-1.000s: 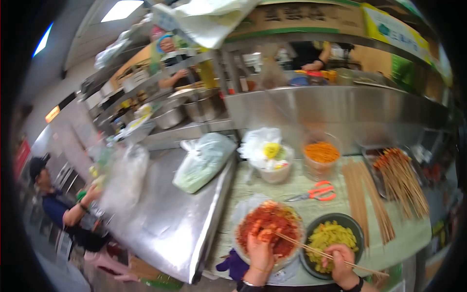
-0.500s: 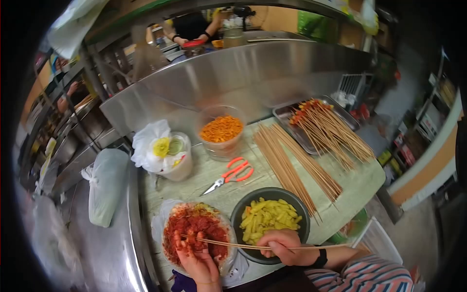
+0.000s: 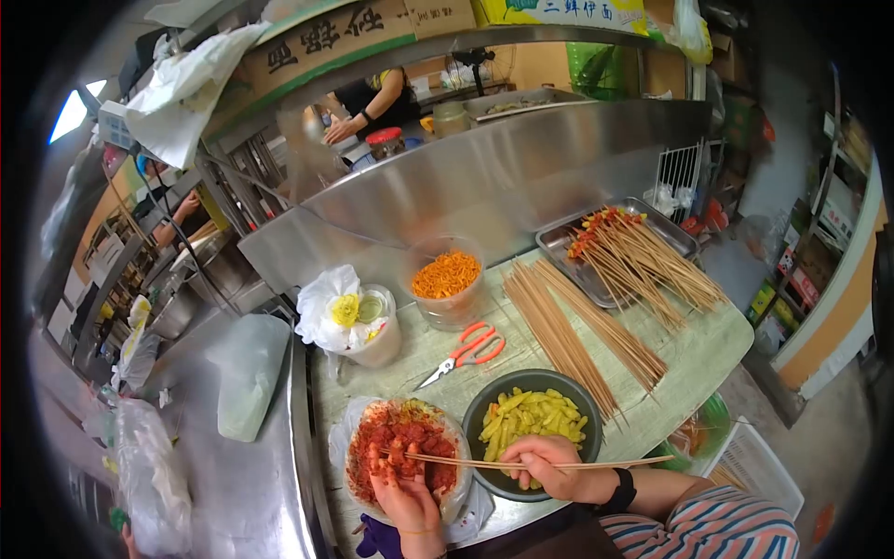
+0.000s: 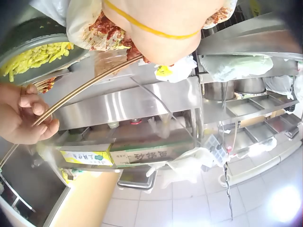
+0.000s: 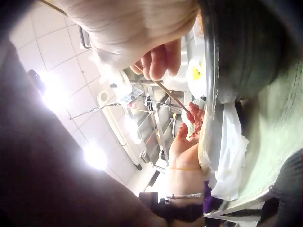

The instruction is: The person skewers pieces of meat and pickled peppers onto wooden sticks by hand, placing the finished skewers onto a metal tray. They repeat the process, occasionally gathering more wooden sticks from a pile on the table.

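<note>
In the head view the left hand (image 3: 407, 508) is over a lined bowl of red-coated food (image 3: 410, 443), its red-smeared fingers pinching a piece at the tips of thin wooden skewers (image 3: 466, 461). The right hand (image 3: 549, 468) grips these skewers, which lie nearly level above a dark bowl (image 3: 594, 410) of yellow-green pieces (image 3: 531, 419). In the right wrist view the left hand (image 5: 185, 153) has thumb and fingers around red food (image 5: 195, 120) at the skewer end. The left wrist view shows the right hand (image 4: 26, 113) curled round the skewers; the left fingertips are hidden there.
Orange-handled scissors (image 3: 477, 345), a tub of orange shreds (image 3: 449, 298) and a bag-topped tub (image 3: 372, 345) stand behind the bowls. Loose skewers (image 3: 568, 335) lie beside a metal tray (image 3: 610, 300) of filled skewers. A steel counter (image 3: 251, 475) adjoins at left.
The head view has turned toward the right side of the table. The skewers went from sloping down toward the right hand to nearly level; both hands keep their hold near the bowls.
</note>
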`<state>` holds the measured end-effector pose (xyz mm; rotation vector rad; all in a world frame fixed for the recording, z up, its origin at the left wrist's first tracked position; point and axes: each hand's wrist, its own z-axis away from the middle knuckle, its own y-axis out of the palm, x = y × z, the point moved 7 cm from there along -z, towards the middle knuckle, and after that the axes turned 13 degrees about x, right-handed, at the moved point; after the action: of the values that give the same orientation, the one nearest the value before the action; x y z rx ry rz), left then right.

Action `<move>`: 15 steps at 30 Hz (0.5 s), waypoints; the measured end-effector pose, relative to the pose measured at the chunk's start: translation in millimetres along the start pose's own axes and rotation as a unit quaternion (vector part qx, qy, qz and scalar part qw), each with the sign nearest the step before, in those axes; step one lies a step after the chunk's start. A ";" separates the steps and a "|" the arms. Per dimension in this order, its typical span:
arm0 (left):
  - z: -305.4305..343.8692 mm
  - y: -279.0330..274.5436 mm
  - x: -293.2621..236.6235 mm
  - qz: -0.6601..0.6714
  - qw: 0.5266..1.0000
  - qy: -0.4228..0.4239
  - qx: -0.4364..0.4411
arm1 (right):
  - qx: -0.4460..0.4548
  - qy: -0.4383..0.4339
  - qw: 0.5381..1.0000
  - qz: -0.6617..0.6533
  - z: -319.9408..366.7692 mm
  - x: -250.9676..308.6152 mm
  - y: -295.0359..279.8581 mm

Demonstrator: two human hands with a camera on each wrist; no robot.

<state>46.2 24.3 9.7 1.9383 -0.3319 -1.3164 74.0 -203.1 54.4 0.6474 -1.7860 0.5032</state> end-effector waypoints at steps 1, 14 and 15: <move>0.8 0.4 0.7 -0.001 1.000 -0.009 -0.003 | 0.005 -0.008 1.000 0.001 0.8 0.5 0.8; -0.7 -11.2 5.9 -0.013 1.000 -0.023 0.014 | -0.008 -0.020 0.999 -0.026 2.6 -3.4 2.3; -0.9 -14.0 7.3 -0.005 1.000 -0.024 0.011 | 0.000 -0.021 0.999 -0.026 2.4 -3.7 3.2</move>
<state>47.5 30.0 -5.0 1.9311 -0.3606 -1.3722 71.0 -201.5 50.1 0.7077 -1.8045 0.4556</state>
